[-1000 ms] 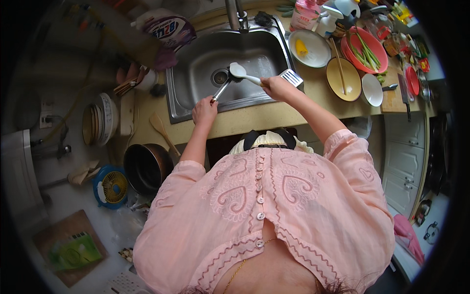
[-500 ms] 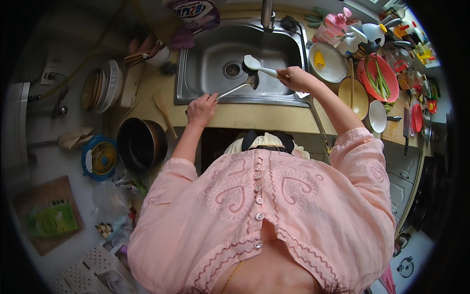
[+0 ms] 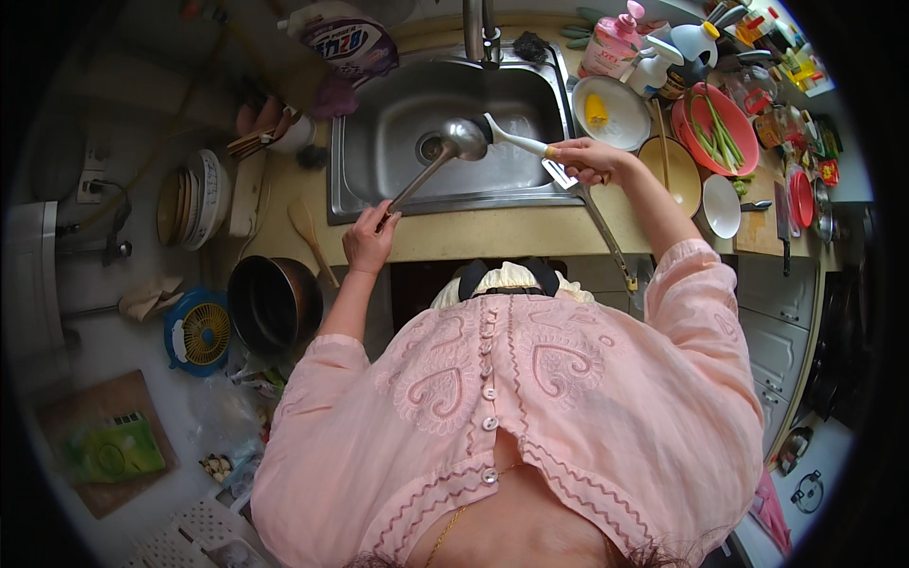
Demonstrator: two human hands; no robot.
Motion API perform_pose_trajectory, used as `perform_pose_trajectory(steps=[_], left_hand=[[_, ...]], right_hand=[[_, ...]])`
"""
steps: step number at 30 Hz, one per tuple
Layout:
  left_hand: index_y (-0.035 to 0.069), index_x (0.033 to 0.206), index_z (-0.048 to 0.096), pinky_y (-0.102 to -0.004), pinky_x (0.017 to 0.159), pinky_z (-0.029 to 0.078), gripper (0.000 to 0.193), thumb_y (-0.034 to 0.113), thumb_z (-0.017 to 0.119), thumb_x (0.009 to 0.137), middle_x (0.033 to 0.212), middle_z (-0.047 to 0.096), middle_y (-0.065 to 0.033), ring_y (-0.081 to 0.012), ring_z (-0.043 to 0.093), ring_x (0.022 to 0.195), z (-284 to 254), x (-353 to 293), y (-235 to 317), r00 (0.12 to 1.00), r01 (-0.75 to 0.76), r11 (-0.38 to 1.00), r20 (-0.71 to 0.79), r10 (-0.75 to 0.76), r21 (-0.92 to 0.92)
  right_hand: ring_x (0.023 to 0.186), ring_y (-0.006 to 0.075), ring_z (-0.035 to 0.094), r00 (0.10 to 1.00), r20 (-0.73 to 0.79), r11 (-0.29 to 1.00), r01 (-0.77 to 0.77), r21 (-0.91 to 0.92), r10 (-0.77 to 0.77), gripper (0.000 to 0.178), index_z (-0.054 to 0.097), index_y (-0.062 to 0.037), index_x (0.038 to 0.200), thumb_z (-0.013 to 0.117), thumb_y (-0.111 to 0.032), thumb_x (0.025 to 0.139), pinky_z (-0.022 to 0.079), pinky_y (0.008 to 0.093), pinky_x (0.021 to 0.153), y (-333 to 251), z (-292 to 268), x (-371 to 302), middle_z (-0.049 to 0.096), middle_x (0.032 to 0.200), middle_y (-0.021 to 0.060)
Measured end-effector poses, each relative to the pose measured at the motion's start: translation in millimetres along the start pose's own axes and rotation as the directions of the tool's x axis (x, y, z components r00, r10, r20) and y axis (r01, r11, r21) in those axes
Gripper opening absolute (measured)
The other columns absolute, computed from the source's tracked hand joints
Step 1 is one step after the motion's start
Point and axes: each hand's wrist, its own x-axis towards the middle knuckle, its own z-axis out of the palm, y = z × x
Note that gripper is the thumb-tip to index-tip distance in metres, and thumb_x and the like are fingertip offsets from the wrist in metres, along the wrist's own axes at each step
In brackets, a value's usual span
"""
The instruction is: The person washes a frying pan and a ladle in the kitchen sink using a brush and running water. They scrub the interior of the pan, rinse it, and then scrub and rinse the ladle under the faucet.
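Observation:
Over the stainless steel sink (image 3: 398, 95), my left hand (image 3: 366, 242) is closed round the handle of a metal ladle (image 3: 466, 139). The ladle's rounded bowl points up and away, above the drain. My right hand (image 3: 589, 159) grips a white-handled dish brush (image 3: 519, 140) from the right. Its dark bristles are at the right side of the ladle's bowl and appear to touch it. Close below my right hand, a slotted turner (image 3: 598, 220) leans over the sink's right corner and the counter's front edge.
Right of the sink stand a white bowl (image 3: 620, 118), a yellow bowl (image 3: 677, 166), a red basin (image 3: 724, 137) with green stalks, bottles and a knife (image 3: 782, 227). To the left are a wooden spatula (image 3: 305, 227), stacked plates (image 3: 201, 199) and a dark pot (image 3: 275, 298). The faucet (image 3: 481, 38) overhangs the sink.
The ladle has been raised and turned, so its rounded bowl now shows. The brush has shifted from above the ladle's bowl to its right side. Both hands still hold their tools.

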Motion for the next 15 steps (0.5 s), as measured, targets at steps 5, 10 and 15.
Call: perform_pose_trajectory(steps=[5, 10, 15], left_hand=[[0.011, 0.097, 0.064, -0.0318, 0.057, 0.045, 0.025, 0.024, 0.066, 0.076, 0.073, 0.06, -0.0038, -0.0205, 0.059, 0.064, 27, 4, 1, 0.987, 0.164, 0.978, 0.02, -0.162, -0.13], [0.011, 0.098, 0.064, -0.0357, 0.063, 0.046, 0.028, 0.028, 0.064, 0.076, 0.077, 0.063, -0.0073, -0.0258, 0.06, 0.071, 44, 19, 11, 0.966, 0.257, 0.962, 0.036, -0.255, -0.093], [0.01, 0.1, 0.064, -0.0374, 0.065, 0.046, 0.03, 0.028, 0.063, 0.076, 0.08, 0.064, -0.0094, -0.0288, 0.061, 0.075, 55, 30, 23, 0.958, 0.278, 0.96, 0.088, -0.274, -0.042]], right_hand=[[0.042, -0.001, 0.031, 0.999, -0.002, 0.953, 0.038, 0.299, -0.04, 0.035, 0.045, -0.0153, 0.124, 0.049, -0.021, 0.09, 0.023, 0.0119, 0.033, 33, 8, 12, 0.044, 0.064, -0.0028], [0.043, 0.0001, 0.034, 0.988, -0.131, 0.981, 0.103, 0.161, -0.082, 0.038, 0.047, -0.0168, 0.125, 0.052, -0.027, 0.089, 0.024, 0.015, 0.035, 46, 39, 0, 0.045, 0.063, -0.0034], [0.043, 0.0069, 0.042, 0.902, -0.388, 0.981, 0.189, -0.042, -0.191, 0.043, 0.048, -0.0153, 0.126, 0.051, -0.035, 0.088, 0.034, 0.0225, 0.036, 53, 64, 20, 0.047, 0.061, -0.0012]])
